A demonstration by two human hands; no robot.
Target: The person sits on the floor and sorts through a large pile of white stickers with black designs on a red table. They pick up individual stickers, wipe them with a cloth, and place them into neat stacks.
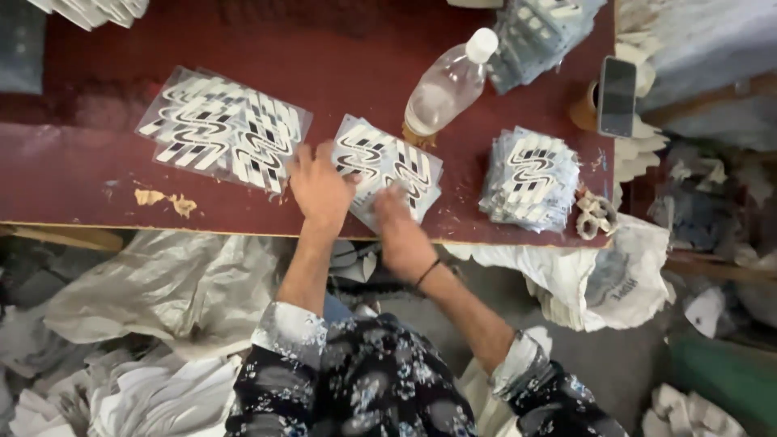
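The fingers (pixel 387 197) of the right hand (pixel 402 235) lie flat and close together on a small pile of sticker sheets (pixel 388 166). They press down on it and grip nothing. The left hand (pixel 320 188) rests on the left edge of the same pile, its fingers spread a little and flat too. It looks like both hands hold the pile so the thin sheets do not slide.

The small pile sits in the middle of the dark red tabletop (pixel 81 186), near its front edge. The sheets are thin, shiny and see-through, with wavy black and white shapes on them.

To the left, just beside the left hand, lies a bigger sheet (pixel 222 128) with many of the same shapes. To the right, apart from the hands, sits a thick stack (pixel 530 176) of small sheets. Behind the small pile a clear plastic bottle (pixel 447 82) with a white cap lies tilted. A dark phone (pixel 617 95) rests at the right edge. Crumpled white paper and bags (pixel 154 283) fill the floor below.
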